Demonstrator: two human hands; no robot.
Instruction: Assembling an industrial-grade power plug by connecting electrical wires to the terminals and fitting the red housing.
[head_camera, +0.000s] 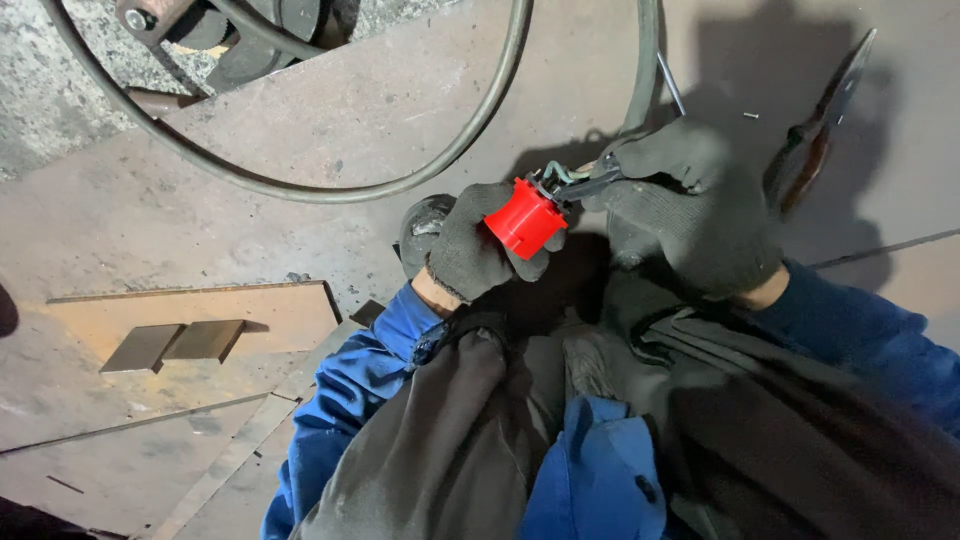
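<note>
Nearest the camera, at the bottom of the frame, lay the person's lap: a dark apron over blue work clothes, the blue sleeves running up to two gloved hands at centre.

The left hand was closed around a red plastic cap-like part, gripping it from below with its open side turned toward the right hand, apparently so the tool could reach it. The right hand was closed on the handles of a pair of pliers, whose tips met thin wires at the red part's edge, just left of the fist.

Beyond the hands, a knife-like blade lay at upper right on the steel floor plate. At lower left two small grey metal blocks rested side by side on a rusty plate. Farthest off, a thick hose curved across the upper frame.
</note>
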